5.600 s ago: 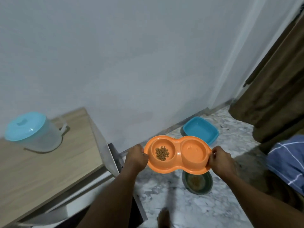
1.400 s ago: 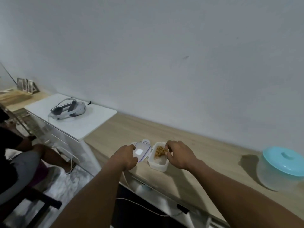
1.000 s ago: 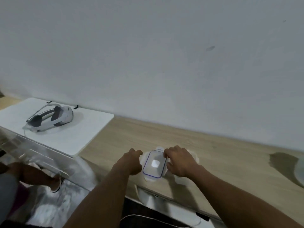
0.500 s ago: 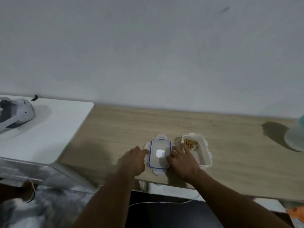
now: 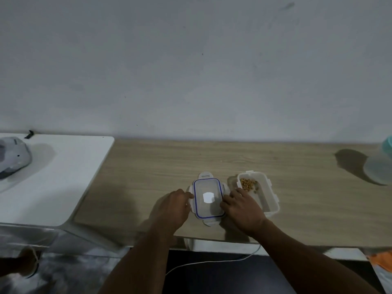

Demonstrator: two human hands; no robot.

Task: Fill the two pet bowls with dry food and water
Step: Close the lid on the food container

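the left hand (image 5: pixel 172 206) sits at the left side of the lid (image 5: pixel 209 198), its fingers curled in narrow, with thumb and first finger closed on the lid's left clip flap. the right hand (image 5: pixel 241 206) is on the opposite side, its fingers bent tight against the lid's right edge, so the lid is pinched between the two hands. the fingertips are tucked under the knuckles, and how far they reach beneath the lid cannot be told. the lid is clear plastic with a blue seal line and lies flat on the wooden counter (image 5: pixel 148 166), near the front edge. just to the right of the right hand stands the open food box (image 5: pixel 267 200), white and rectangular. a small heap of brown dry food (image 5: pixel 247 183) lies at the box's far end, just beyond that hand's knuckles. a clear jug (image 5: pixel 379 166) with a teal top stands at the counter's far right, well apart from both hands and cut by the frame. a white table (image 5: pixel 53 177) adjoins the counter on the left, with a grey headset (image 5: pixel 12 160) on it. a white cable (image 5: pixel 212 263) runs below the counter. an orange shape (image 5: pixel 379 259) shows at the lower right corner, too cut off to tell what it is.
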